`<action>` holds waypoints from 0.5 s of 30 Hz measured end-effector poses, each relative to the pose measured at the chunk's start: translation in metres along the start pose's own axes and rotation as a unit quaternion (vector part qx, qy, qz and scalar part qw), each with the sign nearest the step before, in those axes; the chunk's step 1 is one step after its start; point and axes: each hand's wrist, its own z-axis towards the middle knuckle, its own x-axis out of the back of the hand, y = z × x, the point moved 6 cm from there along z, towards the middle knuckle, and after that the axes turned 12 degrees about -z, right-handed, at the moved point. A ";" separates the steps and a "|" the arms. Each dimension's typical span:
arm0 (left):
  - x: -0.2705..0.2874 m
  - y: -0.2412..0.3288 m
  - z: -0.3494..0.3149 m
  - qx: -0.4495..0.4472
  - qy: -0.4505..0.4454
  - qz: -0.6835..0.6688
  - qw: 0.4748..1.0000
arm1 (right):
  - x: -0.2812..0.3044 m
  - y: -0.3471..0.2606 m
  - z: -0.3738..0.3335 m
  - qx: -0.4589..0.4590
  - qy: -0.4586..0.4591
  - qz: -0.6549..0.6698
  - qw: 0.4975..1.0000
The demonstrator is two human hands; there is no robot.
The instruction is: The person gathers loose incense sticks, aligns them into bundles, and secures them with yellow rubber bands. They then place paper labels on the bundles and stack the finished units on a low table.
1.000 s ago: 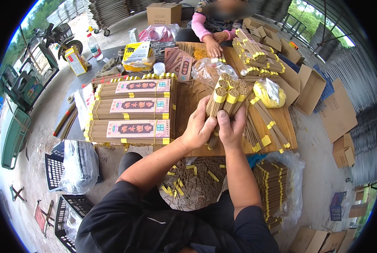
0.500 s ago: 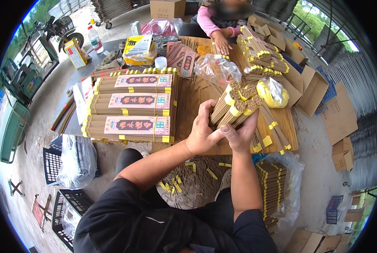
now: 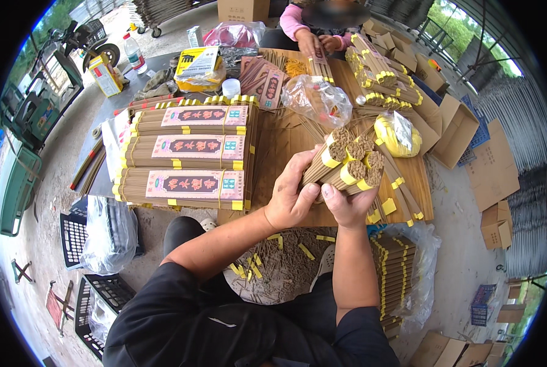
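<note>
Plainly, yellow-banded stick bundles (image 3: 350, 169) sit gripped between the left hand (image 3: 289, 194) and right hand (image 3: 349, 207)

gap: tabletop (image 3: 272, 139) between stick stack (image 3: 185, 150) and bundles (image 3: 350, 168) | obstacle ahead: plastic bag (image 3: 316, 101)

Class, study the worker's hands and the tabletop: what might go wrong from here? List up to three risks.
1. The yellow-banded stick bundles might slip apart if the left hand or right hand loosens.
2. The clear plastic bag lies just beyond them and could snag.
3. Banded sticks near the wooden tabletop's edge might get knocked off.
</note>
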 end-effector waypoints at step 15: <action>-0.020 -0.008 0.005 0.021 -0.034 -0.029 0.999 | 0.007 -0.004 0.000 -0.003 0.054 -0.008 0.998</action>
